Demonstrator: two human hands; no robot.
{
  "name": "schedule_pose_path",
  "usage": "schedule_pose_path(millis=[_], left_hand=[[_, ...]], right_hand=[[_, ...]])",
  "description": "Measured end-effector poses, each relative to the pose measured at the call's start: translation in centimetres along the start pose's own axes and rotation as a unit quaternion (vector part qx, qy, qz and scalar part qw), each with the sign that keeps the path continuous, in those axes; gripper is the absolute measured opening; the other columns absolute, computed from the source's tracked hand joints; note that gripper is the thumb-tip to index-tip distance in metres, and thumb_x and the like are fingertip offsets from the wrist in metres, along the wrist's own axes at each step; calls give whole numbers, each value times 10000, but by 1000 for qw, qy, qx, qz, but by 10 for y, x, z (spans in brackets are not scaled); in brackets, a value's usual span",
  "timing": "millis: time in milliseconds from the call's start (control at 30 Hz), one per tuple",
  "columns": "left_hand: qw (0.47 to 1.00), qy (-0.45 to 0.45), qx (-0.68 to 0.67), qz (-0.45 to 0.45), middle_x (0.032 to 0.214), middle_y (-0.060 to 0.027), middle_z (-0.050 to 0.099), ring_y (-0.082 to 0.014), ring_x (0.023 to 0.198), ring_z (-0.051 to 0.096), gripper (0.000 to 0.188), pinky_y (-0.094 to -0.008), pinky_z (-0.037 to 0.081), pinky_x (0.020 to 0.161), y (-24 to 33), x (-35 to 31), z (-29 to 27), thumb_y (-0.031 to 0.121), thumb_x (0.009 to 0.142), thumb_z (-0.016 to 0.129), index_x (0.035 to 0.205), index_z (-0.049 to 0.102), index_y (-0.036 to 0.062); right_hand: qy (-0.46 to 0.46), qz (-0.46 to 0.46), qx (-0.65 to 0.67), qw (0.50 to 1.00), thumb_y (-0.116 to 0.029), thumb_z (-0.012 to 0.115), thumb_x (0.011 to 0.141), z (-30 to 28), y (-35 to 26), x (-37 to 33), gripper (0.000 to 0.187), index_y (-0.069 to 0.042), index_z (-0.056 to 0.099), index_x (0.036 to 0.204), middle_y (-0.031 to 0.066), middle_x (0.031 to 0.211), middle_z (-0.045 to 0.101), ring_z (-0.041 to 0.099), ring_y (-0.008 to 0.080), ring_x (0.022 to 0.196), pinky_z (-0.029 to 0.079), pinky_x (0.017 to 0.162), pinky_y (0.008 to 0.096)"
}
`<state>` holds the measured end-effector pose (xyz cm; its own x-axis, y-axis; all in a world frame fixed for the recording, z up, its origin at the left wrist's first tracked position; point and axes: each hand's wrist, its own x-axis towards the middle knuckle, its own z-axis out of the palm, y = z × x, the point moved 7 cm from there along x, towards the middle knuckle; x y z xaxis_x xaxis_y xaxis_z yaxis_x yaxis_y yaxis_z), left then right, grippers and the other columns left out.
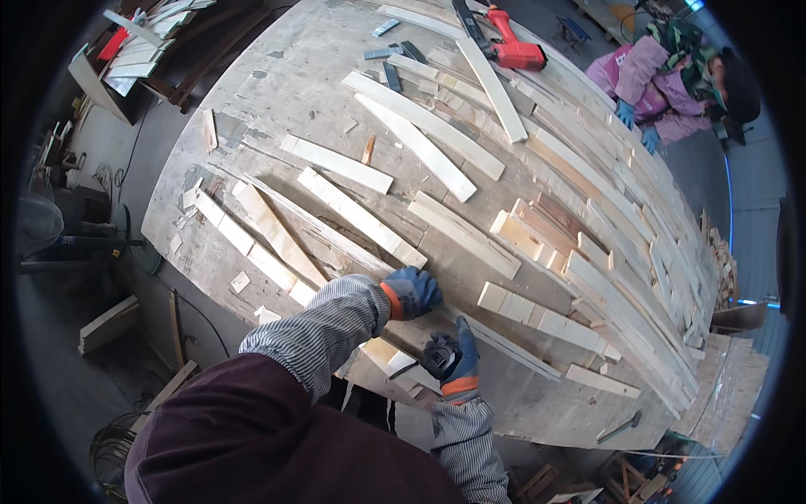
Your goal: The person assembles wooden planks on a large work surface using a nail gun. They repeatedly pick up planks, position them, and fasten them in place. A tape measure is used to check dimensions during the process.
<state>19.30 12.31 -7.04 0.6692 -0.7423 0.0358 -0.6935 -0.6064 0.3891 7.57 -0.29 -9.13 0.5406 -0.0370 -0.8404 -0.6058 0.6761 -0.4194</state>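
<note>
Head view of a person at a large wooden counter (285, 92) strewn with pale wood slats. The left hand (413, 291), in a blue glove, rests palm down on the counter with its fingers (431, 289) curled together over the near end of a long thin strip (336, 244) that runs away from them up and to the left; whether they grip the strip or merely press on it cannot be told. The right hand (453, 359), also gloved in blue, lies just below and to the right of the left, its fingers closed around a small dark tool (438, 356) whose kind is too small to make out.

Just above the left fingers lies a broad slat (361, 217); to their left lie further slats, set at a slant (277, 233). To the right of both hands lies a short slat (537, 317). Far beyond the fingers, at the counter's distant edge, sits a red power tool (514, 49), and another person in a pink garment (651, 80) works at the upper right.

Judged from the pose, the step in hand is steadying the strip while the tool is brought to its near end; the next move would call for firm downward pressure from the left hand and an exact placing of the tool.
</note>
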Motion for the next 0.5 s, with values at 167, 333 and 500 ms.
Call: schedule_pose_path(millis=[167,333,500], left_hand=[[997,64,-53,-3,770,-81,577,-285,702,584,145,-404,487,599,-7,-5,10,268,801,601,800,583,123],[993,94,-51,-48,725,-100,570,-272,686,585,183,-395,478,614,-13,-9,5,239,817,566,805,572,57],[990,-79,-81,-85,911,-146,625,-325,850,618,244,-419,501,733,-9,5,-3,287,875,522,998,596,90]], right_hand=[[-79,-2,22,997,-446,524,905,65,-50,15,477,-152,506,1280,129,939,631,621,274,750,550,666,434],[-42,-51,82,994,-434,596,870,140,-92,81,405,-104,558,1103,101,930,621,601,263,844,515,766,444],[-82,4,94,992,-316,672,845,214,-78,233,281,-122,504,729,57,662,560,570,215,579,524,542,406]])
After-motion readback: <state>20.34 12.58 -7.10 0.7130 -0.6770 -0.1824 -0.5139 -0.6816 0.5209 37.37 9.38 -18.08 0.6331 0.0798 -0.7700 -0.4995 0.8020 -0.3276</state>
